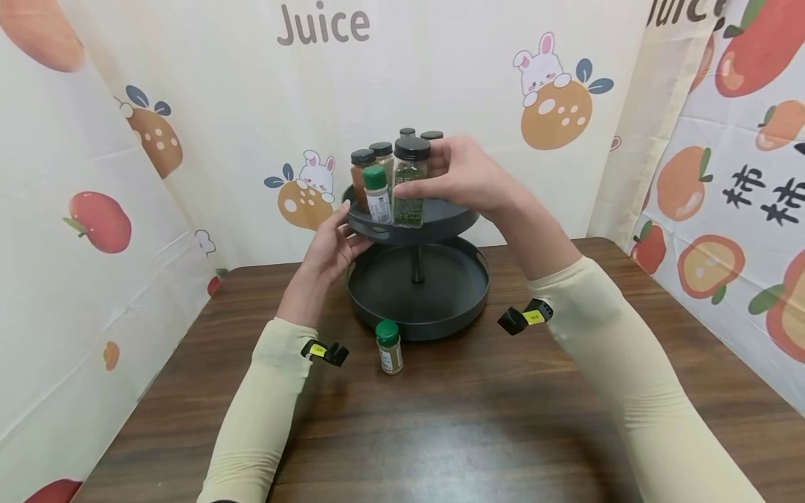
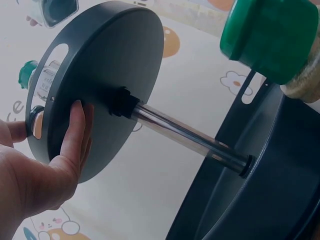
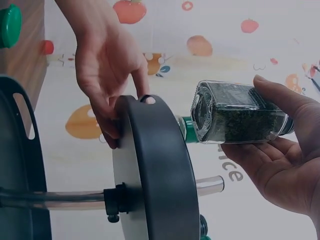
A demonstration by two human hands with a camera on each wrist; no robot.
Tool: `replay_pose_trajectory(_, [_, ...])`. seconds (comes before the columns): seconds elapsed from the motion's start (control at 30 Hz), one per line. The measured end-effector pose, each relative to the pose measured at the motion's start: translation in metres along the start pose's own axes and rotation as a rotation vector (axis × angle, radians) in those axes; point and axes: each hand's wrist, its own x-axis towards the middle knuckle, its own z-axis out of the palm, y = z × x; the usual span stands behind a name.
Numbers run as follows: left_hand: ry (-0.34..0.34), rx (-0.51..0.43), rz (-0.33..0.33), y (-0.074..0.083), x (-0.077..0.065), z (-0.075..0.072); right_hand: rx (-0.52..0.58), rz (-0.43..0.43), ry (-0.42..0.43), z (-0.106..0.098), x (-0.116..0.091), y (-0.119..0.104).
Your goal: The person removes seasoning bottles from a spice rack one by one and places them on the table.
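My right hand (image 1: 465, 175) holds a square glass spice jar (image 1: 409, 206) with dried green herbs and a black lid. In the right wrist view, the jar's base (image 3: 202, 112) is close to the tray's outer side. My left hand (image 1: 328, 250) grips the rim of the upper tray (image 1: 443, 227) of a dark two-tier stand, thumb at the rim and fingers (image 2: 75, 132) underneath. On that tray stand a green-capped shaker (image 1: 379, 199), a black-lidded jar of orange-brown spice (image 1: 361, 185) and several other black-lidded jars, partly hidden behind the held jar.
The lower tray (image 1: 418, 330) rests on the brown wooden table (image 1: 440, 433), joined to the upper one by a central post (image 1: 417, 265). In front of it stands another green-capped shaker (image 1: 390, 353). Fruit-printed curtains (image 1: 207, 84) hang behind and at both sides.
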Motion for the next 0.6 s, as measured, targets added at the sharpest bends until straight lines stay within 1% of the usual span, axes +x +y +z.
replay_pose_trajectory(0.1, [0.003, 0.001, -0.002, 0.0, 0.0, 0.0, 0.008, -0.009, -0.012, 0.002, -0.008, 0.001])
replay_pose_trajectory(0.23, [0.009, 0.011, -0.002, -0.001, 0.001, 0.0, -0.03, 0.0, -0.008, 0.005, -0.022, 0.003])
replay_pose_trajectory(0.4, [0.013, 0.01, 0.001, -0.001, 0.001, 0.001, -0.059, -0.024, -0.025, 0.01, -0.038, 0.009])
replay_pose_trajectory(0.47, [0.014, 0.009, 0.003, -0.001, 0.001, 0.001, -0.06, -0.029, -0.031, 0.012, -0.044, 0.012])
replay_pose_trajectory(0.6, [0.017, 0.015, 0.003, 0.0, 0.0, 0.0, -0.038, -0.004, -0.039, 0.018, -0.056, 0.018])
